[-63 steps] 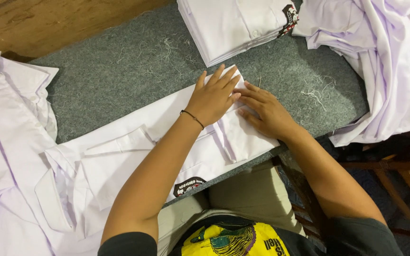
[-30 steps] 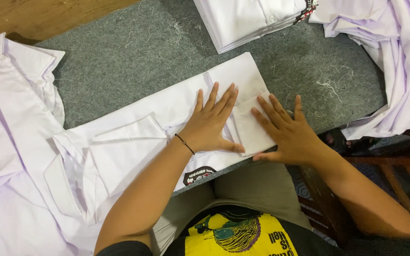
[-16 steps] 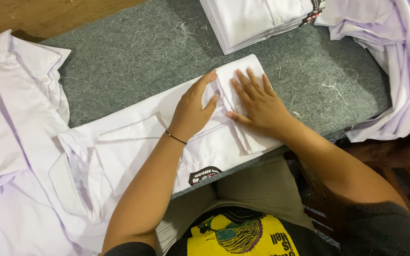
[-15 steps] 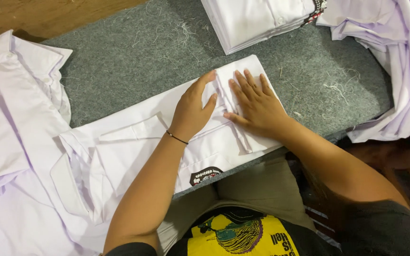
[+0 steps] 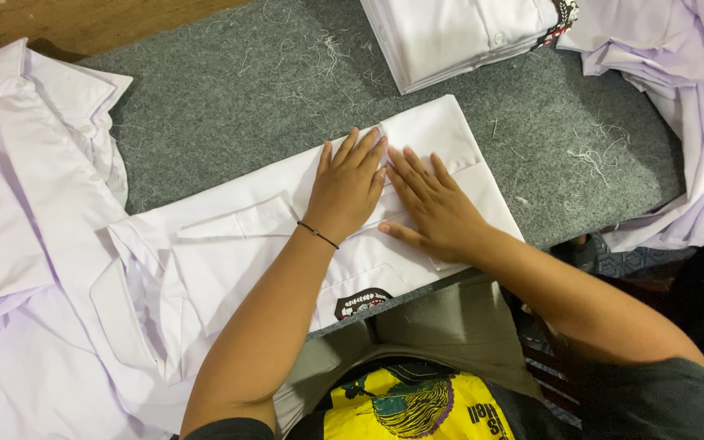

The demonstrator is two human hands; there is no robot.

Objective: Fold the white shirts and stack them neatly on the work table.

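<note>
Palms down, fingers spread: left hand (image 5: pixel 345 189) and right hand (image 5: pixel 433 208) press side by side on the white shirt (image 5: pixel 230 253), gripping nothing, atop the grey mat (image 5: pixel 238 106).

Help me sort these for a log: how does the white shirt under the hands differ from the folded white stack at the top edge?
The shirt under the hands lies partly folded, its collar end spread out; the folded stack is a compact squared pile. The left hand and right hand press flat on the shirt; nothing touches the stack. The shirt sits at the mat's near edge, the stack at its far edge. Both are white with a dark patch.
</note>
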